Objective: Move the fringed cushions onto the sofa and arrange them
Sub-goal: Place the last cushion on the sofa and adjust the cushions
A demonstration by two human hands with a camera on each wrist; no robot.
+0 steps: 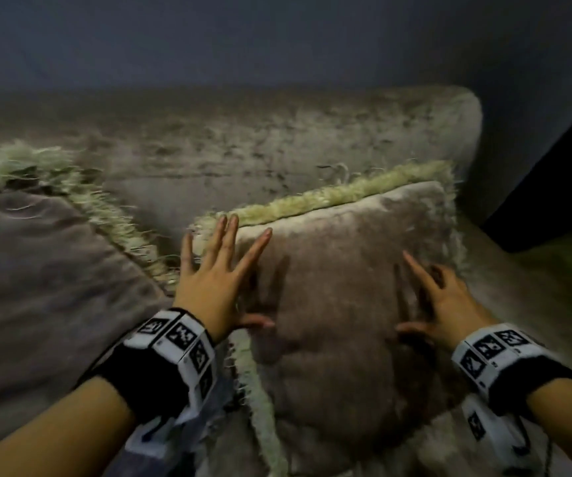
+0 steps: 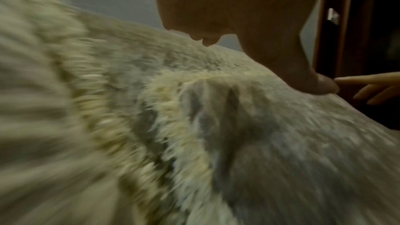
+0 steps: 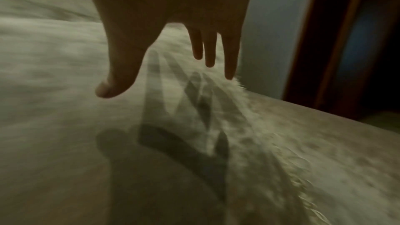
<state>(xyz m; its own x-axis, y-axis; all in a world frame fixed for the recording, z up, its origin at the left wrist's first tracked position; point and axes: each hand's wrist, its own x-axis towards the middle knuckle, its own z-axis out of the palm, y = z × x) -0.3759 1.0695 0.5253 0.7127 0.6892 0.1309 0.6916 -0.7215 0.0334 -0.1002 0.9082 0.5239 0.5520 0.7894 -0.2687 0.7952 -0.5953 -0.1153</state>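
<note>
Two spread hands hover at a fringed cushion (image 1: 346, 287) on the sofa (image 1: 277, 139): left hand (image 1: 215, 280) at its left edge, right hand (image 1: 439, 304) nearer the right, neither gripping. It leans toward the backrest; a second cushion (image 1: 36, 270) lies left.

The head camera looks forward and down over both forearms at the sofa (image 1: 277, 139); each wrist camera sits close above the cushion (image 2: 281, 143), facing along its fingers (image 3: 230, 57). All three views share that cushion; wrist views are blurred.
</note>
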